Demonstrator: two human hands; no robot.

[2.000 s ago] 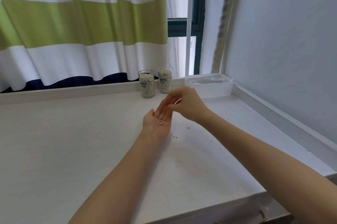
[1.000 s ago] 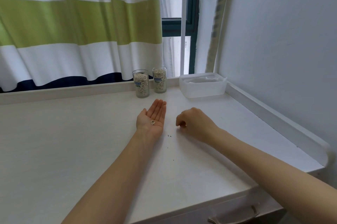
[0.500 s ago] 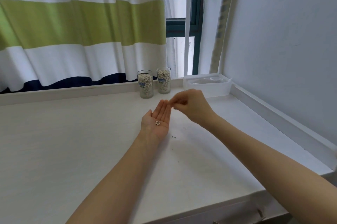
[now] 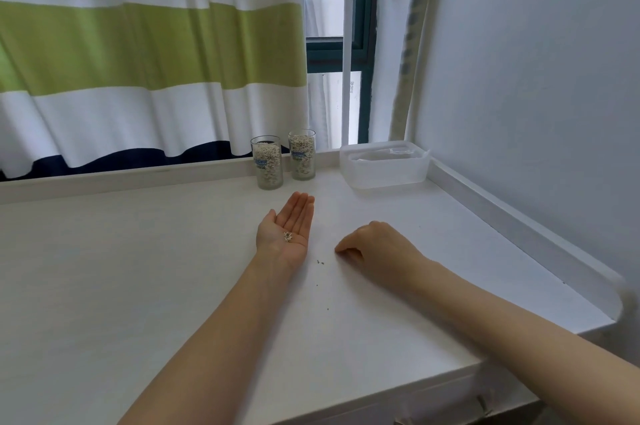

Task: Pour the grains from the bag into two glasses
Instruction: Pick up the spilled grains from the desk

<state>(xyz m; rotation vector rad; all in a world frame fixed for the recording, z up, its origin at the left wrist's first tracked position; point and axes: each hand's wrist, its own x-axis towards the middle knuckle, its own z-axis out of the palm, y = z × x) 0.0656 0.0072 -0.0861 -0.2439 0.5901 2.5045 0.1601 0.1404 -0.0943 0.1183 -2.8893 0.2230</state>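
Grains (image 4: 287, 236): small heap in flat, upturned left hand (image 4: 286, 229), fingers straight; more fill both glasses (image 4: 268, 162) at far edge of surface (image 4: 138, 269). Stray specks (image 4: 319, 262) between hands. Right hand (image 4: 372, 244) knuckles-up, fingers curled down onto surface; whether pinching a grain, cannot tell. Risk: tilting left palm spills heap. Bag nowhere recognisable; contents of clear tub (image 4: 384, 165) far right hard to make out.

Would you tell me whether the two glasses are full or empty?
Nearly full: the two glasses show pale grains through clear walls, almost to the rim.
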